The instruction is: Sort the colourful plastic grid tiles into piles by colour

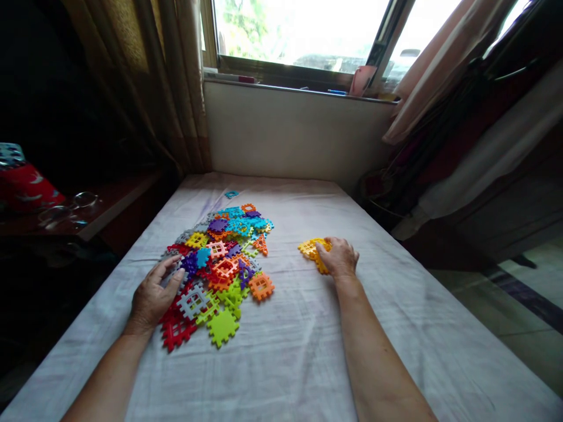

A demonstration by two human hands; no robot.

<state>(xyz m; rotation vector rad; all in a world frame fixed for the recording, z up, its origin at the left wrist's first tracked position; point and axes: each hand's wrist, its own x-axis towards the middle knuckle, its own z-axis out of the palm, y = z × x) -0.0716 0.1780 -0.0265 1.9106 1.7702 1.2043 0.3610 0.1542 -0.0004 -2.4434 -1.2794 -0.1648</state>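
Observation:
A heap of colourful interlocking plastic tiles with notched edges (226,269) lies left of the middle of the cloth-covered surface. At the heap's left edge, my left hand (152,296) rests with thumb and fingers apart, close to a dark purple tile (189,264). To the right of the heap, my right hand (341,258) has its fingers closed on yellow interlocking tiles (311,247), which sit low at the cloth. My palm and fingers partly cover them. Near the heap's front lie a lime green tile (223,327), a red tile (178,334) and an orange tile (261,286).
A single blue tile (231,194) lies apart behind the heap. On the left, a dark side table (109,205) carries eyeglasses (83,200) and a red patterned item (26,187). A low wall (285,129) under the window closes the far end; hanging clothes (466,146) are at right.

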